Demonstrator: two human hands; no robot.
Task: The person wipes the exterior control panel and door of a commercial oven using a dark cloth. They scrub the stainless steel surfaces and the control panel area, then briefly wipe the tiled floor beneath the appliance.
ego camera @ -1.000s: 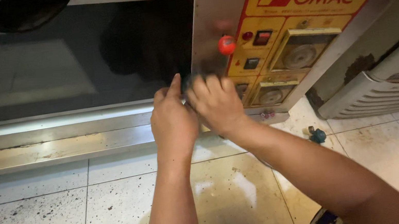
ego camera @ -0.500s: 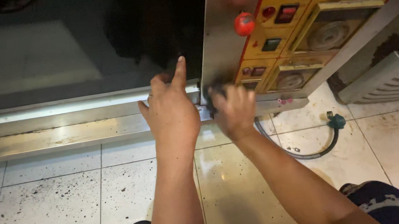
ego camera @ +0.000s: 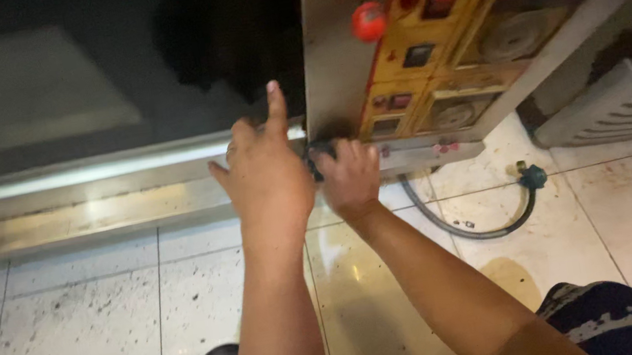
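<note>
Below yellow control panel (ego camera: 470,40): right hand (ego camera: 349,177) clenched round dark knob (ego camera: 319,160); left hand (ego camera: 267,180) alongside, forefinger raised.

I have both forearms reaching forward and up from the bottom of the view, bare and close together. My left hand (ego camera: 265,178) is back-side up, index finger pointing straight upward, the other fingers (ego camera: 242,134) loosely curled. My right hand (ego camera: 349,174) sits just beside it, touching, fingers bent tight into a closed grip with the knuckles facing me, wrist angled inward.
</note>
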